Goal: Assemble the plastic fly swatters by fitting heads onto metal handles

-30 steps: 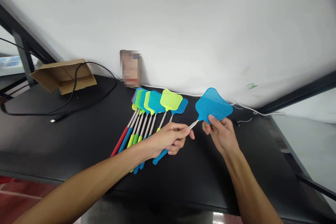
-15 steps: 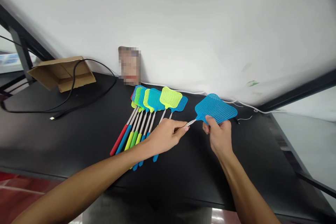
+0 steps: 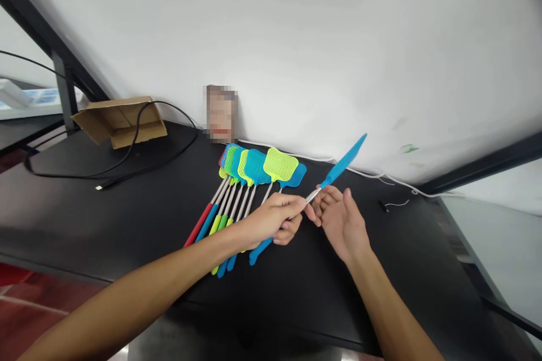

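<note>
A white wall (image 3: 322, 39) rises behind the swatter row (image 3: 256, 168), and a black table (image 3: 84, 220) spreads under it and out to both sides. The row itself is a fan of overlapping fly swatters, heads towards the wall, with red, blue, lime and green grips pointing back towards the person. Left of the row, a cardboard box (image 3: 105, 118) lies with its open side showing, and a black cable (image 3: 136, 131) loops in front of it, also left of the row. The left forearm crosses over the row's grips, and the left hand (image 3: 279, 217), at the row's right edge, is closed around the metal shaft of a blue swatter (image 3: 344, 159). That swatter's head stands edge-on, raised to the right of the row. Right of the row too, the right hand (image 3: 341, 223) is spread, palm up and thumb apart, its fingers beside the swatter's neck; whether they touch it cannot be told. A pixelated upright block (image 3: 221, 115) stands just behind the row's left end. A thin white cord (image 3: 313, 158) runs behind the row, and a small black scrap (image 3: 384, 206) lies well to its right.
</note>
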